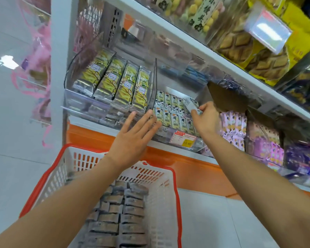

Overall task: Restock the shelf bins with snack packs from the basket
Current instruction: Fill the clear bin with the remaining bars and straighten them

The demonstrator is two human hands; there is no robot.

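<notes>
Risk 1: jamming. The snack pack [191,104] pinched in the right hand [206,119] sits tilted above the filled rows of the middle bin [166,131], toward the bin's right side. The rows look tight and I see no gap under it. Pushed down at this angle, it would probably ride on top of its neighbours or tip one over instead of slotting in.

Risk 2: thin hold. The grip is thumb and fingertips closed on the pack's near end only. A snag on a neighbouring wrapper could twist it loose. It would then likely drop past the shelf's front edge [186,163] toward the basket [177,194] or the floor.

Risk 3: the left hand [132,138] is at the bin's front lip, by the foot of the clear divider [153,86]. A push there could slide the bin along the shelf edge or disturb the front row. I cannot tell whether the fingertips touch the plastic.

Pose:
- Both forearms reach up and forward from below.
- Right hand: back of the hand toward the camera, fingers curled round the pack.
- Left hand: back of the hand toward the camera, fingers straight and spread, holding nothing.

The basket stands below the shelf's front edge, between the forearms. Grey packs [125,208] are stacked in rows inside, so much stock looks still unloaded. The held pack is blurred, so I cannot confirm it matches the bin's rows.
</notes>
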